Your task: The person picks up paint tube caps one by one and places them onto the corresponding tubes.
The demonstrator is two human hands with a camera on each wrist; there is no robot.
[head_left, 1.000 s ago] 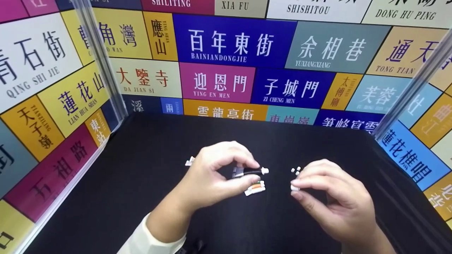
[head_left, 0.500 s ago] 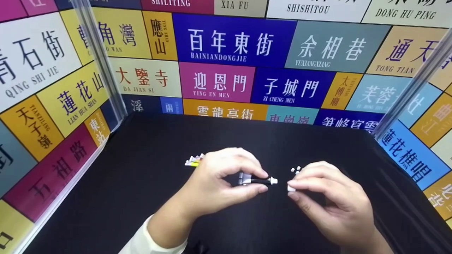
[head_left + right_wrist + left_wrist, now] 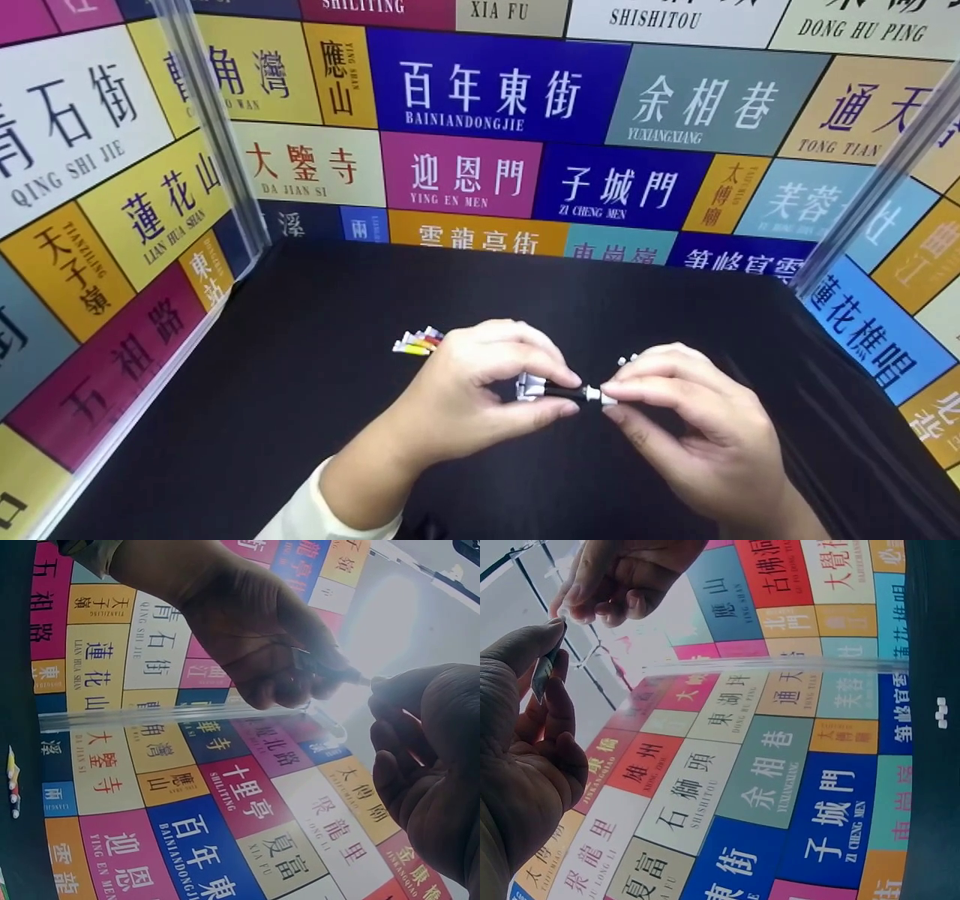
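Observation:
My left hand (image 3: 461,394) pinches a small paint tube (image 3: 564,392) between thumb and fingers. The tube has a black band, a pale crimped end and a white neck pointing right; in the left wrist view the tube (image 3: 547,669) shows grey-silver. Thumb and fingers of my right hand (image 3: 705,427) pinch a small white cap (image 3: 609,400). This cap is right at the tube's neck; whether it is threaded on cannot be told.
Several paint tubes (image 3: 416,343), yellow and red among them, lie on the black-covered table (image 3: 300,300) behind my left hand. Small white caps (image 3: 628,360) lie beyond my right fingers. Sign-printed panels (image 3: 495,90) surround the table at back and sides.
The left hand has moved right and slightly nearer with the tube, and the right hand slightly left with the cap, closing the gap. An orange tube seen below the left hand no longer shows.

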